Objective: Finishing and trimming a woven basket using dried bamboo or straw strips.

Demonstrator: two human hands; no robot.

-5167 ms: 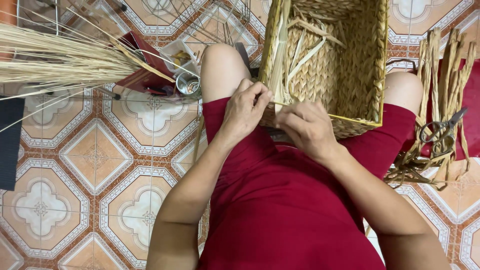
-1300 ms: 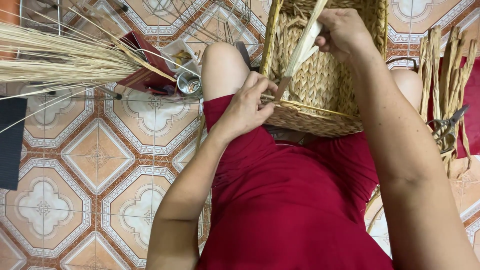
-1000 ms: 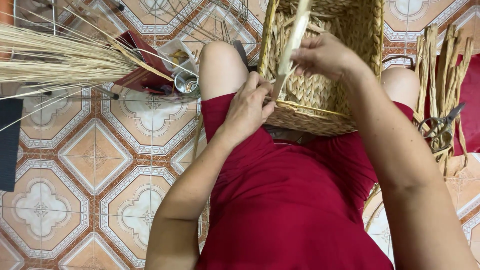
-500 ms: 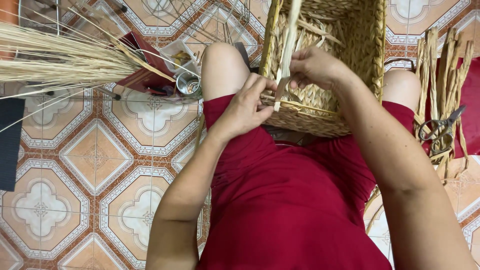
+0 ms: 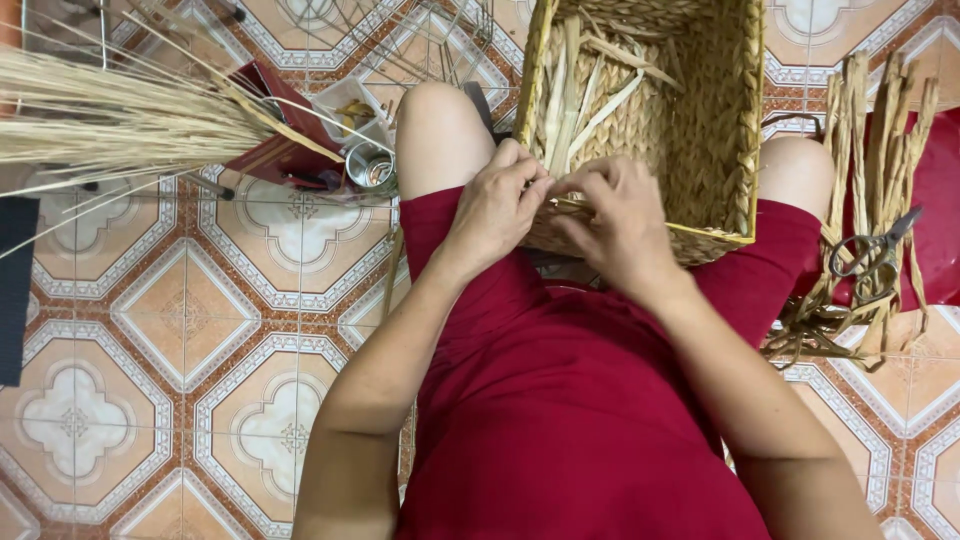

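Note:
A woven straw basket (image 5: 715, 120) rests on my lap, its open side facing me, with loose pale strips (image 5: 575, 85) standing inside it. My left hand (image 5: 495, 205) and my right hand (image 5: 620, 215) meet at the basket's near rim. Both pinch a thin straw strand (image 5: 560, 203) at that edge. I wear red clothing and sit above a patterned tile floor.
A bundle of long dry straw stalks (image 5: 120, 110) lies at the upper left. A small metal can (image 5: 370, 168) and a dark red box (image 5: 275, 145) stand beside my left knee. At the right, flat dried strips (image 5: 880, 130) and scissors (image 5: 870, 255) lie on a red cloth.
My right hand came down from the raised pale strip inside the basket to the near rim, joining my left hand. The strip now lies back among the others.

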